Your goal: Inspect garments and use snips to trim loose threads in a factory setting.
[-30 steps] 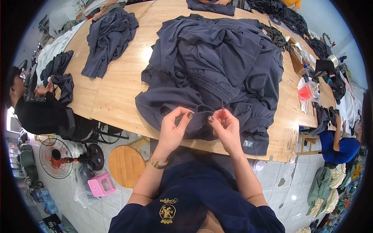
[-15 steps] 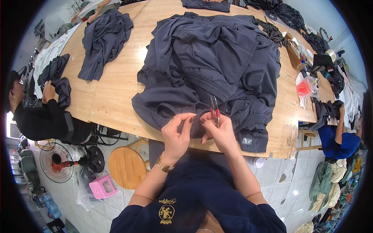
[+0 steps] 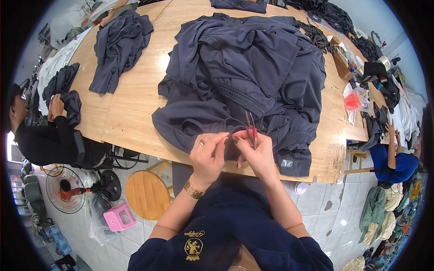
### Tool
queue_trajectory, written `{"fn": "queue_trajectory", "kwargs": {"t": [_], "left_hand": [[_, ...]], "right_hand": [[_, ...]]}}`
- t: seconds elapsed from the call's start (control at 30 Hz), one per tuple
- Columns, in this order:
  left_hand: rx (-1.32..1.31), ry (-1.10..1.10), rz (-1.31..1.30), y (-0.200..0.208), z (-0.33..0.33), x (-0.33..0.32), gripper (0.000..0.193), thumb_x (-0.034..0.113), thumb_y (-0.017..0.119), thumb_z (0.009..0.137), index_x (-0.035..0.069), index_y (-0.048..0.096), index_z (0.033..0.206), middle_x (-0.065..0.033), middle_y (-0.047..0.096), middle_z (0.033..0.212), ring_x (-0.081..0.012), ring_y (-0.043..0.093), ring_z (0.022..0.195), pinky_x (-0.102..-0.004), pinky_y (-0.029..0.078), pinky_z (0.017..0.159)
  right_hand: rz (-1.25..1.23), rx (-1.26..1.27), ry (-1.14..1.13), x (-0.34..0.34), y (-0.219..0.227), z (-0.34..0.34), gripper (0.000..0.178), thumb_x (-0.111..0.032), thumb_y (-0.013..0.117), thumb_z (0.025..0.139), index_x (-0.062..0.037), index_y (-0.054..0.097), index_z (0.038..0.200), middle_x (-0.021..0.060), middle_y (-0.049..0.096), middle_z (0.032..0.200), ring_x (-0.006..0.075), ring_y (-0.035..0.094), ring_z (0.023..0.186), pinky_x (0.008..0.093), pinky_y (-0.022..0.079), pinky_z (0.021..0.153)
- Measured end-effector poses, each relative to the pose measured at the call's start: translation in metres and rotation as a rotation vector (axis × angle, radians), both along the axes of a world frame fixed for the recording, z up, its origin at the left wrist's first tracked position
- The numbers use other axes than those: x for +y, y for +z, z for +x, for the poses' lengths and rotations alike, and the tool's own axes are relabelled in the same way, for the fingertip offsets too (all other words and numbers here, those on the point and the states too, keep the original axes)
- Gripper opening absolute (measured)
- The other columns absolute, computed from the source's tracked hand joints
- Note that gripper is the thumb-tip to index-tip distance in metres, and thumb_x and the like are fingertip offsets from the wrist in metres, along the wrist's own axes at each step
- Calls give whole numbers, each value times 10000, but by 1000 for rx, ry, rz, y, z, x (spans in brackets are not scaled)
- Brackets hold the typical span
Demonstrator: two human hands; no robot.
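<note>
A large heap of dark grey garments (image 3: 253,58) with gathered elastic waistbands covers the middle of the table. At its near edge, the thumb and fingers of my left hand (image 3: 209,156) are pinched on the edge of a dark grey garment (image 3: 190,128). Just to the right, my right hand (image 3: 257,153) is closed around small red-handled thread snips (image 3: 251,128), whose metal blades point away from me over the cloth. Its thumb and forefinger are also close to the garment's edge; whether they grip the cloth too is hard to make out.
Another dark grey garment (image 3: 120,49) lies at the table's (image 3: 135,104) far left. A cardboard box (image 3: 341,61) of small items and a red-and-clear plastic bag (image 3: 355,100) stand at right. People work on both sides. A round wooden stool (image 3: 148,195) and a fan (image 3: 65,189) are lower left.
My hands keep nearly the same place and grip, with my left hand turned slightly. At far right, the co-worker's arm has moved lower and reaches over the cloth.
</note>
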State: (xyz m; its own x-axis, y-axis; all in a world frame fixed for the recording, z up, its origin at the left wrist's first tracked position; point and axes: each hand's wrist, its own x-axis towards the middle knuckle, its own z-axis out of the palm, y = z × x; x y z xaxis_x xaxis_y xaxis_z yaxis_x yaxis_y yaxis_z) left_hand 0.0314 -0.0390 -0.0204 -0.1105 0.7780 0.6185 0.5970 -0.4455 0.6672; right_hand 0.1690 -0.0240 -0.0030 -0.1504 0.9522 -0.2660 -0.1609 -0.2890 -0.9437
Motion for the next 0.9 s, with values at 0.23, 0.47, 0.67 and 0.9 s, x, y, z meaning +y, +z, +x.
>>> {"fn": "queue_trajectory", "kwargs": {"t": [0.23,0.47,0.67,0.9], "left_hand": [[107,-51,103,2,3,1,105,0,643,794,5,650,898,-108,649,812,-226,627,736,-293,478,693],[-534,-108,-430,1,-8,9,189,153,609,897,-26,661,929,-44,672,833,-72,574,770,-216,444,724],[-690,-187,-504,-5,-22,16,175,141,621,890,-26,665,916,-23,661,845,-60,555,766,-211,438,721],[-729,-232,-466,-1,-24,18,110,64,649,858,-1,589,923,-20,612,885,-57,554,771,-203,445,713]], "right_hand": [[146,-152,-87,-3,-5,-4,51,-29,615,807,17,599,823,-64,396,494,4,377,427,203,373,399],[488,-278,70,-17,-4,1,75,-16,632,747,-15,596,813,-65,355,492,1,322,454,189,279,449],[657,-546,26,-4,-13,16,229,-211,688,791,-18,568,819,36,517,638,142,497,517,281,383,477],[855,-963,137,3,-11,18,304,-311,704,777,-55,544,745,68,546,641,240,560,521,325,412,474]]}}
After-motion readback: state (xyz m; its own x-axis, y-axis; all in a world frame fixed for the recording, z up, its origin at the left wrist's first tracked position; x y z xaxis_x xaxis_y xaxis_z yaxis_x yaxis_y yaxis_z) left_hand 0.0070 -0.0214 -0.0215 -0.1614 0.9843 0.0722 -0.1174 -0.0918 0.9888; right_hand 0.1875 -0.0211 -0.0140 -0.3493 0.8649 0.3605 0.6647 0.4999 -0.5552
